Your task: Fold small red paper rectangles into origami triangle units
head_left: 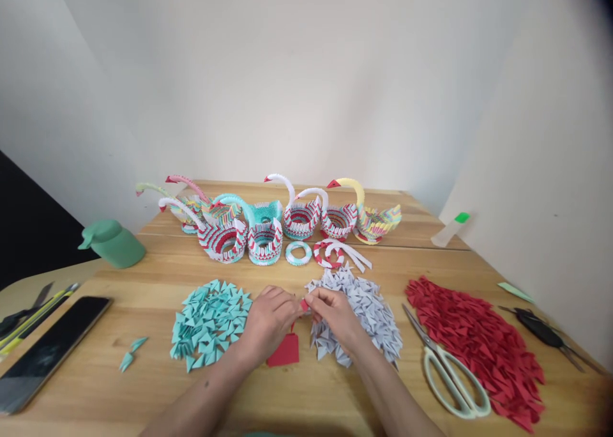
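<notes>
Close together at the middle of the table, my two hands pinch a small piece of red paper between their fingertips. My left hand is closed, its fingers partly hiding what they grip. From the other side, the thumb and forefinger of my right hand press on the red piece. Below them a red paper rectangle lies on the wood. A pile of turquoise folded paper triangles is left of my left hand. Behind and under my right hand spreads a pile of pale lilac-white triangles.
Several folded-paper swans stand in rows at the back, with paper rings before them. Scissors lie beside a heap of red triangles on the right. A phone and a green lidded container are on the left.
</notes>
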{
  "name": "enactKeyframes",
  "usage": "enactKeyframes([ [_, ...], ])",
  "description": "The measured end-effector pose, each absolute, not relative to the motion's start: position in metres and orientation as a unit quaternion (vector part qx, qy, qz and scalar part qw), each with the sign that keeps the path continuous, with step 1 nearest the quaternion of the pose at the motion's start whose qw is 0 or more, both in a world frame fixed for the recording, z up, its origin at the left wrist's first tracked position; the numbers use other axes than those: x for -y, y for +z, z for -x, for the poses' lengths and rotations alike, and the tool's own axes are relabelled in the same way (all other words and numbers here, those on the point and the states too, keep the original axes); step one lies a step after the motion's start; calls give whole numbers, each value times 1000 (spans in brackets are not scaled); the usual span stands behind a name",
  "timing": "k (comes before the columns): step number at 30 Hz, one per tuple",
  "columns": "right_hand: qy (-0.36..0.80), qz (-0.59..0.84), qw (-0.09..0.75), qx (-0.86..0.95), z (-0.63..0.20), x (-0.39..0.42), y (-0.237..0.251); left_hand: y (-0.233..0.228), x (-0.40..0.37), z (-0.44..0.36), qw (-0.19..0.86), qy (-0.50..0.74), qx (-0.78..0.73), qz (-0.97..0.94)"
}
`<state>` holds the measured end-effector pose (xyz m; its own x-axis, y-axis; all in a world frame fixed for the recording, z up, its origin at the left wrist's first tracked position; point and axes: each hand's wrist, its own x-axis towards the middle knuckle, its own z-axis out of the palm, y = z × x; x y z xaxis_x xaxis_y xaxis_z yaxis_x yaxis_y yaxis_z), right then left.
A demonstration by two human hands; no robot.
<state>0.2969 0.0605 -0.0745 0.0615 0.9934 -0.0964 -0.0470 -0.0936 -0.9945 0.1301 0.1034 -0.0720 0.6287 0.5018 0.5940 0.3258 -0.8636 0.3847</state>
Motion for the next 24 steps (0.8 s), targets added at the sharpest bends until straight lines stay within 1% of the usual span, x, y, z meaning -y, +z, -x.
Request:
enactKeyframes([
  [2, 520, 524, 499, 453, -297, -60, -76, -72, -104, -131, 97, 395, -207, -890],
  [6, 519, 522, 495, 462, -297, -60, -76, -76, -106, -131, 93, 445, -180, -872],
  [10, 508, 525, 486, 480, -298, -60, -75, -75, -105, -131, 96, 428, -196, -877],
  [13, 491, 532, 473, 503, -299, -59, -73, -72, -102, -131, 125, 399, -228, -879],
  [16, 457, 542, 458, 537, -299, -58, -69, -73, -100, -132, 204, 370, -290, -859],
  [20, 403, 554, 438, 582, -299, -57, -67, -76, -98, -134, 372, 337, -369, -782],
  [24, 383, 564, 433, 589, -299, -58, -69, -79, -101, -136, 521, 301, -376, -705],
])
